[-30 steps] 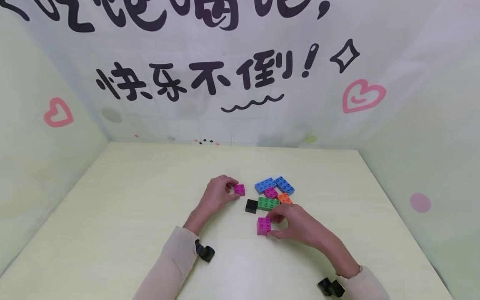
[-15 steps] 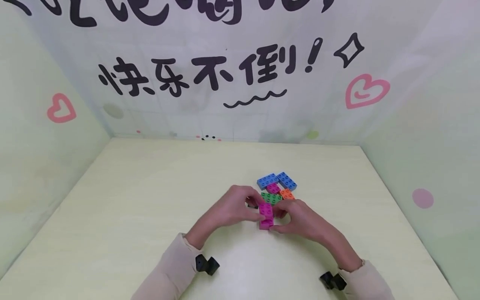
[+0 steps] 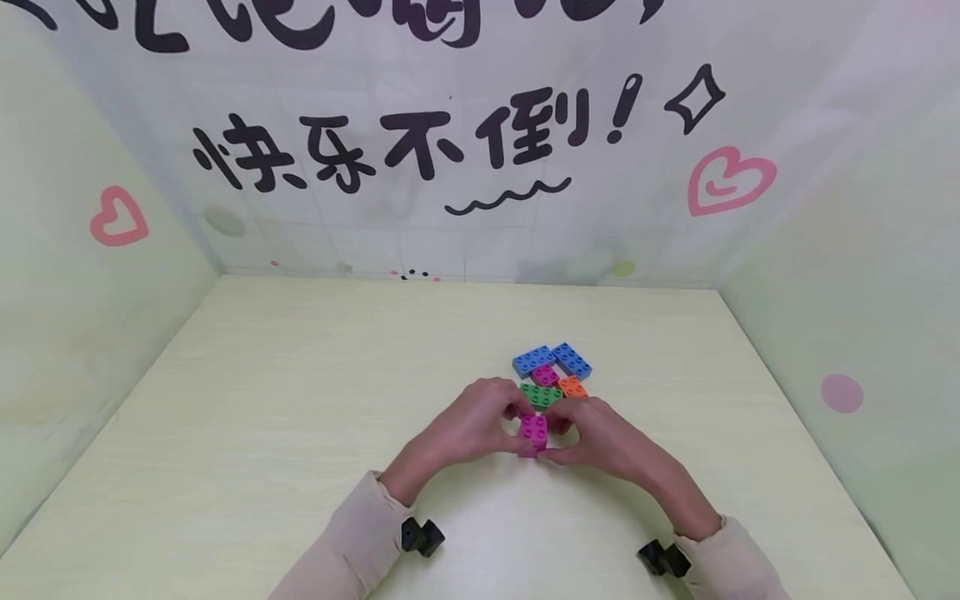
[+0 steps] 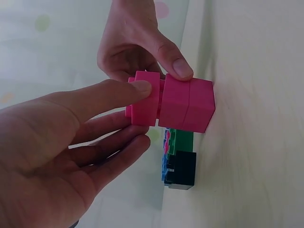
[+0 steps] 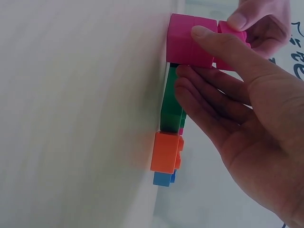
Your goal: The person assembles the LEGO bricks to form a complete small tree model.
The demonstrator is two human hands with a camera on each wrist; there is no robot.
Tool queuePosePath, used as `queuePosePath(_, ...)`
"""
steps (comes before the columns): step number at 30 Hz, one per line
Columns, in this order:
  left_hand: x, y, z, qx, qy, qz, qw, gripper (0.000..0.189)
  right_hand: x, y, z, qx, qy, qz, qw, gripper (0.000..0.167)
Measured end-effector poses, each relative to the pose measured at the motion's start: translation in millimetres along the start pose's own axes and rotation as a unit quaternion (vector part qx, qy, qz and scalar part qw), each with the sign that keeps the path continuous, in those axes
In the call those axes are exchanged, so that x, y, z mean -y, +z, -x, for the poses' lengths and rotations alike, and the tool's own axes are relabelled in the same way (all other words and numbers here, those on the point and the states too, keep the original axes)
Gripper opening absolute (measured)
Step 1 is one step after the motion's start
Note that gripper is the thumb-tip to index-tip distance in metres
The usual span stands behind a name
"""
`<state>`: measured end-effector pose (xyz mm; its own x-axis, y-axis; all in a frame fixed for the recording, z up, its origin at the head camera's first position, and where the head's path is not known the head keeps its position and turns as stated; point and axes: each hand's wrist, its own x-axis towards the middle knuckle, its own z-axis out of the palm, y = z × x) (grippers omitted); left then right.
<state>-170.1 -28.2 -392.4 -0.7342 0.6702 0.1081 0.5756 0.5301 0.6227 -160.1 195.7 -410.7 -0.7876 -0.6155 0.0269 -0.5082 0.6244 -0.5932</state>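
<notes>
My left hand (image 3: 480, 421) pinches a small pink brick (image 4: 146, 99) between thumb and fingers. That brick sits over a stack of two pink bricks (image 4: 187, 103) on the table, and a narrow gap with studs shows between them in the left wrist view. Thumb and fingertips of my right hand (image 3: 603, 437) hold the pink stack from the other side. Just behind the hands lie a green brick (image 3: 542, 396) and a black brick (image 4: 183, 168); the left hand hides the black one in the head view.
Beyond the green brick lie an orange brick (image 3: 573, 387), another pink brick (image 3: 545, 375) and two blue bricks (image 3: 534, 361), close together. The pale table (image 3: 300, 358) is bounded by printed cloth walls (image 3: 465, 242) at the back and sides.
My left hand has carried its pink brick right and toward me, over the stack, then lowered it. My right hand has stayed at the stack. The view has shifted slightly.
</notes>
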Motion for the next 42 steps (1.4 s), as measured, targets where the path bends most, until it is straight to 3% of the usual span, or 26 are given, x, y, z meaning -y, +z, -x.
queuePosePath(13, -6.6, 4.0, -0.3, -0.003, -0.006, -0.039, 0.9992, 0.027, 2, 0, -0.6, 0.005, 0.004, 0.015, 0.9999, 0.025)
queuePosePath(16, -6.8, 4.4, -0.6, -0.003, -0.005, -0.039, 0.9992, 0.029, 3, -4, 3.0, 0.002, 0.005, -0.004, 1.0, 0.03)
queuePosePath(21, -2.3, 4.3, -0.9, 0.0, -0.015, -0.001, 0.9999, 0.032, 4, -13, 9.0, -0.025, -0.014, -0.064, 0.9975, 0.035)
queuePosePath(27, 5.8, 3.5, -1.1, -0.003, -0.027, 0.052, 0.9983, 0.028, 4, -18, 7.4, -0.03, -0.034, -0.081, 0.9956, 0.033)
queuePosePath(35, 8.6, 5.5, -1.8, -0.004, -0.024, 0.056, 0.9981, 0.026, 1, -16, 6.3, -0.026, -0.024, -0.1, 0.9944, 0.03)
queuePosePath(42, 8.6, 6.5, -2.2, -0.002, -0.023, 0.052, 0.9984, 0.026, -3, -11, 4.4, -0.024, -0.041, -0.122, 0.9914, 0.027)
